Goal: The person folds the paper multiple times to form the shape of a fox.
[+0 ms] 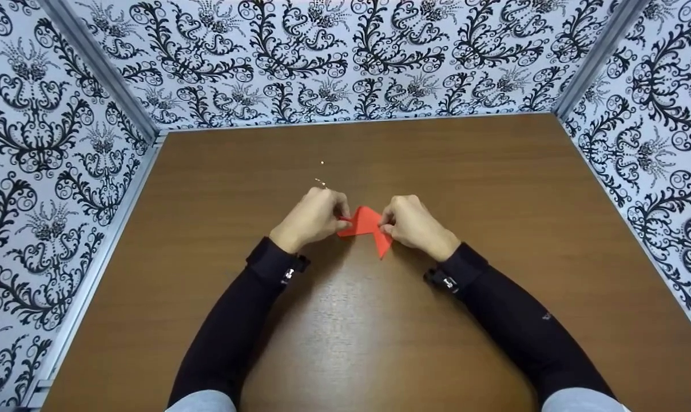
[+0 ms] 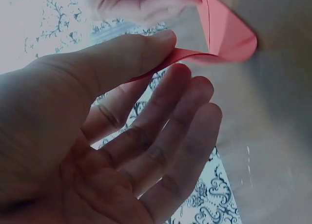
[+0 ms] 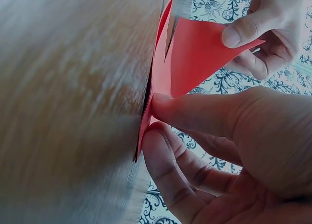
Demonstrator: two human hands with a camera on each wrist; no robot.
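A piece of folded red paper [image 1: 365, 222] is held above the wooden table between both hands. On its left side, my left hand [image 1: 317, 216] pinches the paper between thumb and fingers; the left wrist view shows the thumb lying along the red edge [image 2: 187, 53]. My right hand [image 1: 415, 224] pinches the other side, and in the right wrist view its thumb and fingertips grip a folded, layered strip [image 3: 158, 78]. From there a wide flap [image 3: 197, 53] spreads toward the left hand. One pointed corner hangs down beside the right fingers in the head view.
The brown wooden table [image 1: 345, 343] spreads beneath both arms. Small bright specks [image 1: 321, 183] show on it beyond the left hand. Patterned black-and-white panels [image 1: 334, 63] with grey metal edging [image 1: 102, 71] stand around the back and sides.
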